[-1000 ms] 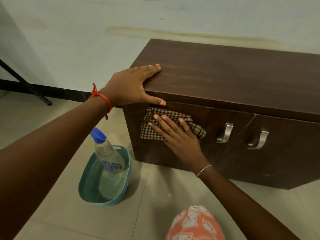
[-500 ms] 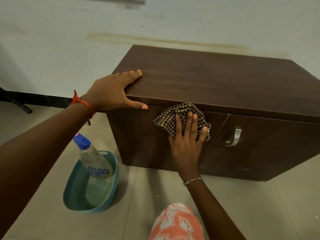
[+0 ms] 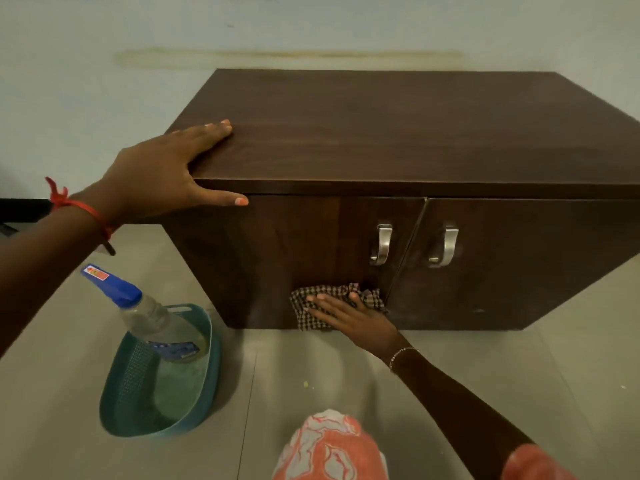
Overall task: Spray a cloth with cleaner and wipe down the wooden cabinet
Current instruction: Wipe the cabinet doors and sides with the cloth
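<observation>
A knee in orange patterned cloth (image 3: 329, 445) is showing at the bottom edge. On the floor to the left, a teal basket (image 3: 131, 386) is holding the spray bottle (image 3: 152, 317), leaning within easy reach. Beyond, the right hand (image 3: 353, 317) is pressing a checked cloth (image 3: 311, 306) flat, fingers spread, against the left door's lower edge on the wooden cabinet (image 3: 381, 133), apparently mid-wipe. Farther up, the left hand (image 3: 162, 174) is lying splayed on the top corner, probably steadying the person.

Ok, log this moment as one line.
phase: wiping | right hand: presses cloth low on cabinet left door | left hand: braced on top corner | spray bottle: in basket
</observation>
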